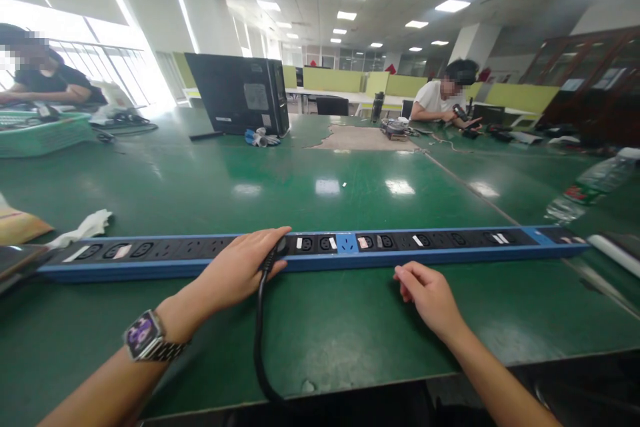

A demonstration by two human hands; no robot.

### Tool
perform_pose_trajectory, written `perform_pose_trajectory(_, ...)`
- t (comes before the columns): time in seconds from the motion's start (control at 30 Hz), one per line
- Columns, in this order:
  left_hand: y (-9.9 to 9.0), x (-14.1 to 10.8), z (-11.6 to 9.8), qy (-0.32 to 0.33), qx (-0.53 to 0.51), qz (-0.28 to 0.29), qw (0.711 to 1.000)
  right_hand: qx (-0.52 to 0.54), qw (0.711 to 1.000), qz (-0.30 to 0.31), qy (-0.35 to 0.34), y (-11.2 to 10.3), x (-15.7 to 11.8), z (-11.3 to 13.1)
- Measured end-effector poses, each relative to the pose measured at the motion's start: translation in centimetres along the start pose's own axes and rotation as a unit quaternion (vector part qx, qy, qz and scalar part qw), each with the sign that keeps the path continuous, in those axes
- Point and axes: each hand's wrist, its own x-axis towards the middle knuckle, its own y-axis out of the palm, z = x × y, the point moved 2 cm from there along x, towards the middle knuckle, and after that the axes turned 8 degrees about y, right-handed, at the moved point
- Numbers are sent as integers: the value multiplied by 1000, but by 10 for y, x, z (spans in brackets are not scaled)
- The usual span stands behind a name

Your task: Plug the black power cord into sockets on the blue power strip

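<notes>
A long blue power strip with black socket panels and several small white stickers lies across the green table. My left hand, with a watch on its wrist, rests on the strip left of its middle. Its fingers are wrapped round a black plug at the end of a thick black cable, which hangs down over the table's front edge. My right hand is just in front of the strip, right of the middle, with its fingers curled together. What it pinches, if anything, is too small to make out.
A black computer case and gloves stand beyond the strip. A green basket is at the far left, a plastic bottle at the right. Two people sit across the table, left and right. White tissue lies by the strip's left end.
</notes>
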Motion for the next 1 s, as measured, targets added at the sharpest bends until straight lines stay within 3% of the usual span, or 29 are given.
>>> perform_pose_trajectory(0.17, -4, 3, 2, -4, -1, 52, 999, -34, 999, -2, -3, 3, 0, 0)
perform_pose_trajectory(0.33, 3, 11, 6, -1, -38, 27, 999, -38, 999, -4, -13, 2, 1, -6)
perform_pose_trajectory(0.4, 5, 12, 7, 5, -74, -15, 997, -47, 999, -6, -17, 3, 3, -7)
perform_pose_trajectory(0.47, 5, 14, 4, -10, -130, -100, 986, -56, 998, -7, -16, 4, 5, -9)
perform_pose_trajectory(0.53, 4, 21, -6, -33, -188, -177, 966, -61, 998, -6, -16, 5, 7, -9)
perform_pose_trajectory(0.57, 5, 28, -14, -39, -209, -189, 959, -61, 998, -5, -17, 5, 7, -9)
perform_pose_trajectory(0.67, 17, 54, -44, -21, -216, -129, 968, -57, 998, -10, -18, 5, 7, -9)
perform_pose_trajectory(0.77, 35, 77, -66, -2, -153, -101, 983, -50, 999, -13, -14, 3, 6, -11)
perform_pose_trajectory(0.93, 53, 86, -75, 0, -49, -94, 994, 6, 1000, -24, 2, 4, 7, -3)
perform_pose_trajectory(1.0, 53, 84, -74, 5, -39, -88, 995, 49, 997, -21, 51, 10, 11, 9)
